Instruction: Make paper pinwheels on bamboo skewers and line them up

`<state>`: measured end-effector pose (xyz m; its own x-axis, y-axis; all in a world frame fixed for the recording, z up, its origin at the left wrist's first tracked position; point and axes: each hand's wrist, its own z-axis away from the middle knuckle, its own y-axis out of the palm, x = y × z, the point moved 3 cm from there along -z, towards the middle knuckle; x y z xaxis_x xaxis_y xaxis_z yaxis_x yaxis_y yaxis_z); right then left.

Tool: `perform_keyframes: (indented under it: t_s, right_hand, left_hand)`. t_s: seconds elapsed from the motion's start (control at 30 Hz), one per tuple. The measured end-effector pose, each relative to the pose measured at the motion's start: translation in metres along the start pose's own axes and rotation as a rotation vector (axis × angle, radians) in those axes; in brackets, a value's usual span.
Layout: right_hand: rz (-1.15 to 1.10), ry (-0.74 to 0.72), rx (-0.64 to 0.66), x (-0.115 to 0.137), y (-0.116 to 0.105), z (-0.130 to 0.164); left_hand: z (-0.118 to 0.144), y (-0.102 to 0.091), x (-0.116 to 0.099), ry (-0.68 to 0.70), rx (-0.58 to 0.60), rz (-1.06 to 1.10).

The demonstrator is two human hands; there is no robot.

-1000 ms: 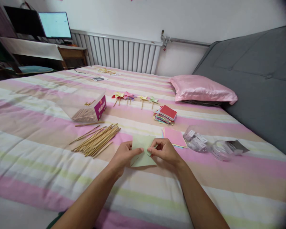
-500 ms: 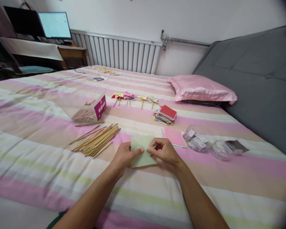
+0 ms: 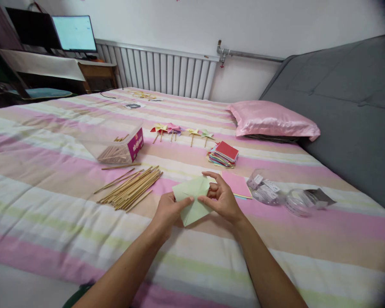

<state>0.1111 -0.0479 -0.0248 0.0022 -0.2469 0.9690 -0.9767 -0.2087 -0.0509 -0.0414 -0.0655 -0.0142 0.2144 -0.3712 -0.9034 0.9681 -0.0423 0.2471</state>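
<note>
A pale green square of paper [image 3: 192, 211] with crease lines is held above the bed, tilted, one corner pointing down toward me. My left hand [image 3: 169, 210] pinches its left side, thumb on top and fingers hidden beneath. On the right side, my right hand [image 3: 223, 199] has its thumb on the paper near the middle and its index finger stretched past the upper right corner. A pink sheet [image 3: 239, 185], lying on other coloured sheets, is just beyond my right hand. To the left of my left hand lies a pile of thin wooden sticks [image 3: 131, 188].
A clear plastic box [image 3: 115, 152] with sticks stands at left. Several paper pinwheels [image 3: 192, 132] lie farther back, near a stack of coloured paper [image 3: 226, 150]. Clear round containers [image 3: 298, 202] with small packets are at right. A pink pillow [image 3: 272, 119] rests by the grey headboard [image 3: 340, 94].
The green paper has turned and lifted slightly, so a corner now points toward me. My right hand's index finger has stretched out from a pinch to the paper's far edge.
</note>
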Motion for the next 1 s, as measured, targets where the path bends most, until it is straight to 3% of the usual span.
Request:
perform_keyframes:
  t_s: [0.47, 1.0]
  right_hand:
    - [-0.039, 0.018, 0.003, 0.0000, 0.0005, 0.0000]
    - [-0.069, 0.008, 0.007, 0.0011, 0.0023, -0.0001]
  left_hand:
    - [-0.0004, -0.0017, 0.0048, -0.054, 0.012, -0.043]
    - [0.0005, -0.0019, 0.0029, -0.070, -0.069, -0.057]
